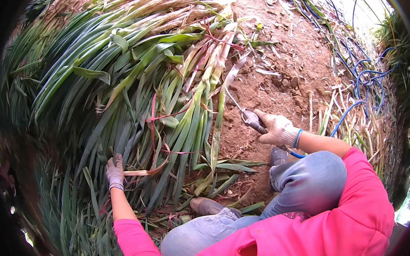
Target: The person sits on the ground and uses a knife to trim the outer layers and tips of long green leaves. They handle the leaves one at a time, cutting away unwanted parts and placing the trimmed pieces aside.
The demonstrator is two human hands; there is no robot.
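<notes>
My left hand (114, 170), in a pale glove, is closed on green leaves at the lower part of a large pile of long onion-like plants (125, 53). My right hand (274, 129), also gloved, grips a dark-handled nozzle tool (250, 118). Its thin metal tube points up-left, close to a pale stalk (233, 72) at the pile's right edge; whether they touch I cannot tell. Reddish ties or strands (153, 107) lie among the leaves.
Bare reddish soil (285, 52) with scattered scraps lies right of the pile. Farther right are coiled blue hose (366, 73) and dry stalks (335, 106). My bent knee (311, 173) and boots (205, 205) are below my hands. More leaves (64, 207) lie at left.
</notes>
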